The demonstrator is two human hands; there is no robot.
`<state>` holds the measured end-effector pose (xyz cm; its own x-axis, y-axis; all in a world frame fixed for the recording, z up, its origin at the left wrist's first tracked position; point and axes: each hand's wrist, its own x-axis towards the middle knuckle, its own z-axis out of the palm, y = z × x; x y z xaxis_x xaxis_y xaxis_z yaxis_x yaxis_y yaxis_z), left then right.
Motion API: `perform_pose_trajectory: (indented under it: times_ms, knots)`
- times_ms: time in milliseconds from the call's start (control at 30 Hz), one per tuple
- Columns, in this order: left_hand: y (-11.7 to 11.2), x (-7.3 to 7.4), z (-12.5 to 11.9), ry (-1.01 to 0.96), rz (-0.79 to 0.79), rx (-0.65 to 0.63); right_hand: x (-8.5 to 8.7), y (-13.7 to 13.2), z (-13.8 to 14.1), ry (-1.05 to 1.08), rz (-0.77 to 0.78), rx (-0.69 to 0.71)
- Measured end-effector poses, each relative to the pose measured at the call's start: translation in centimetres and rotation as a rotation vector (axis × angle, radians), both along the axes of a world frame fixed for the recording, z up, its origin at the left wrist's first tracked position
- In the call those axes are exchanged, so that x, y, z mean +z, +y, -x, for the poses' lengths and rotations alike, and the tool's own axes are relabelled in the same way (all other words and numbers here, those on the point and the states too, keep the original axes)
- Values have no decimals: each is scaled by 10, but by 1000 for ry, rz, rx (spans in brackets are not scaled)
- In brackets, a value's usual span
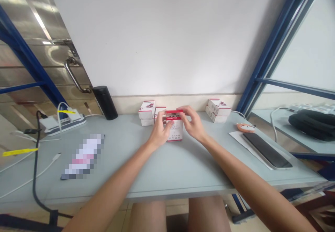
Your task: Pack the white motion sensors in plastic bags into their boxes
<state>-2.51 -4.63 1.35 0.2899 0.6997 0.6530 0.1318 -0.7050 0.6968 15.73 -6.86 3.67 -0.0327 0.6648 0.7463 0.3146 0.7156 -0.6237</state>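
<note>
A small white box with a red band (174, 127) stands upright on the pale grey table (167, 169), near its middle. My left hand (160, 131) grips the box's left side with fingers wrapped on it. Fingertips of my right hand (192, 122) pinch the box's top right edge. Both forearms reach in from the bottom of the view.
Two stacked matching boxes (147, 113) sit behind at left, another stack (218, 110) at right. A black cylinder (105, 102) stands by the wall. A power strip with cables (64, 120) lies far left, a dark phone (267, 150) on paper at right.
</note>
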Motion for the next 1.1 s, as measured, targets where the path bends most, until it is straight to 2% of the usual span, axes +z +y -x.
perform_pose_trajectory:
  times_ms: [100, 200, 333, 500, 567, 700, 767, 833, 933, 1000, 1033, 1100]
  knots:
    - [2, -4, -2, -78, 13, -4, 1, -1, 2, -11, -18, -16]
    - [4, -5, 0, 0, 6, 2, 3, -2, 1, 7, -2, -11]
    - [7, -5, 4, 52, -93, 5, 3, 0, -5, -87, -49, 17]
    - [12, -10, 6, 105, -153, 74, -2, 4, -10, -109, -68, -36]
    - [14, -10, 6, 36, -109, 102, -5, 4, -9, -107, -7, -25]
    - [17, -3, 7, -186, -63, 305, -12, 3, -4, -121, 295, 194]
    - [18, 1, 10, -206, -84, 358, -15, 4, -1, -80, 366, 239]
    - [20, 5, 16, -164, -131, 431, -16, 5, 0, -17, 317, 131]
    - [29, 6, 32, -121, -182, 705, -16, 9, -1, -56, 153, -210]
    - [40, 2, 46, -142, -87, 832, -18, 12, -2, -197, 38, -373]
    - [46, -2, 53, -148, 17, 812, -21, 14, -2, -290, -10, -398]
    - [58, -12, 65, -144, 290, 662, -27, 18, 3, -479, -85, -367]
